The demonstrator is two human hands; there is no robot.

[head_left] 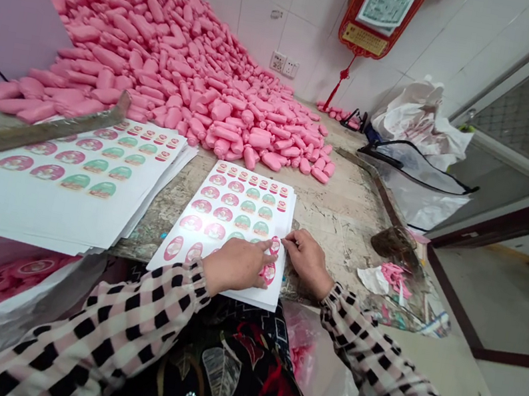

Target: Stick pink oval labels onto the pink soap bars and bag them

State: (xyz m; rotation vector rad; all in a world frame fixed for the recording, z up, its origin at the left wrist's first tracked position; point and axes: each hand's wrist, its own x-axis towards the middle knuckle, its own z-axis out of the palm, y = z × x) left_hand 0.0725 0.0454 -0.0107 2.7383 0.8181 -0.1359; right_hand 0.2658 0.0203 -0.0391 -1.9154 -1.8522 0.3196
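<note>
A stack of white sticker sheets (205, 232) lies at the table's front edge, printed with pink and green labels. My left hand (240, 265) rests on the top sheet, palm down, its fingers stretched out and spread by the oval labels on the right side. At that same edge my right hand (307, 259) pinches the rim of a pink oval sticker (275, 246) between thumb and forefinger. How much of that sticker is off its backing I cannot tell.
A large heap of pink bottles (176, 61) fills the table's back left. Another stack of sticker sheets (62, 191) lies left, under a wooden strip (52, 132). Pink scraps (396, 277), crumpled white paper (373, 278) and a clear zip bag (414, 182) are on the right.
</note>
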